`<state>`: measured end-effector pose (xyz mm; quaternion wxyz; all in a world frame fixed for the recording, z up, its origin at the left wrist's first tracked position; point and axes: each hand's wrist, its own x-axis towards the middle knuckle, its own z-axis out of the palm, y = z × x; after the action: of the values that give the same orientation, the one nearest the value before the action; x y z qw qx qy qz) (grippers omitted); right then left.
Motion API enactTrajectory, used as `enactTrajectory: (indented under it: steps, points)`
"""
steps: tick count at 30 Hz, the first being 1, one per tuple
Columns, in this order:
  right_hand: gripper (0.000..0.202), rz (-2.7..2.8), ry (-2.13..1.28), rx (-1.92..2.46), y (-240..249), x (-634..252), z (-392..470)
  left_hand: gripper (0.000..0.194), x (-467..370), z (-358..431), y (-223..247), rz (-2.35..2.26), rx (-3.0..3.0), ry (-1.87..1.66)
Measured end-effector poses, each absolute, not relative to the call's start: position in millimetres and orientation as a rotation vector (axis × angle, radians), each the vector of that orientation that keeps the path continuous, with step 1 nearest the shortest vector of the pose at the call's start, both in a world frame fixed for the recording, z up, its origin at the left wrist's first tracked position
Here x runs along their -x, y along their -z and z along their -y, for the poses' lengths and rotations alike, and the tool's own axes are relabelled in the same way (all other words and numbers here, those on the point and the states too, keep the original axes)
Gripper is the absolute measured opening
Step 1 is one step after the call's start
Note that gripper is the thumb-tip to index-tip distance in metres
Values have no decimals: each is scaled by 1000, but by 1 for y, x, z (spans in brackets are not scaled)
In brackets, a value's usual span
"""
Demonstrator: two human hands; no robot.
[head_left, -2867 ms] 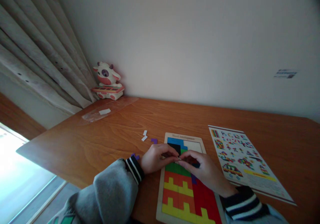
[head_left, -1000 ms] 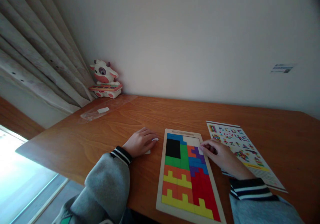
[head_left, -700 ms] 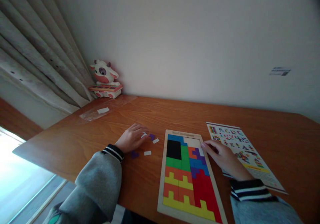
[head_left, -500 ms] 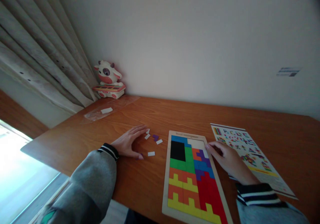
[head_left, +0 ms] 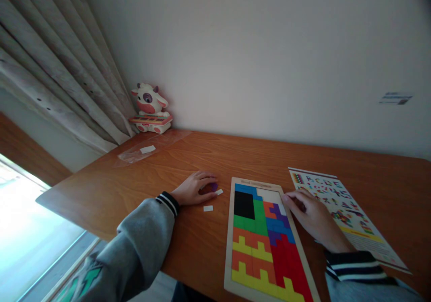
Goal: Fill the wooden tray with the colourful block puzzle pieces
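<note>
My left hand lies low over the table, thumb and fingers apart around a small purple puzzle piece. The thumb tip is by a white slip, and another white slip lies nearer me. A wooden block-puzzle board is filled with yellow, orange, red, green, blue, purple and black pieces. Bare pale patches show near its top right. My right hand is at the board's right rim, fingers curled and thumb and forefinger tips together on the edge.
A printed pattern sheet lies right of the board, partly under my right hand. A cow-shaped toy keyboard stands at the back left by the curtain. In front of it is a clear plastic bag with a white label.
My left hand has moved right, from beside the slips to around the purple piece, covering two slips. Its fingers are less spread. My right hand stays at the rim; the view has shifted slightly.
</note>
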<state>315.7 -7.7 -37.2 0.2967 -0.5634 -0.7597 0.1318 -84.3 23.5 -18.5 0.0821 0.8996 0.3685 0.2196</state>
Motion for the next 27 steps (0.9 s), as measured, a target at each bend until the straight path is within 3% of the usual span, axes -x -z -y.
enactTrajectory:
  steps: [5,19,27]
  points:
    - [27,2003,-282,1473,39,-317,7,29,79,-35,21,-979,-2623,-717]
    - [27,1995,-278,1467,33,-312,9,30,82,-31,27,-1067,-2472,-823]
    - [27,2010,-276,1481,34,-313,9,44,83,-28,21,-1037,-2581,-760]
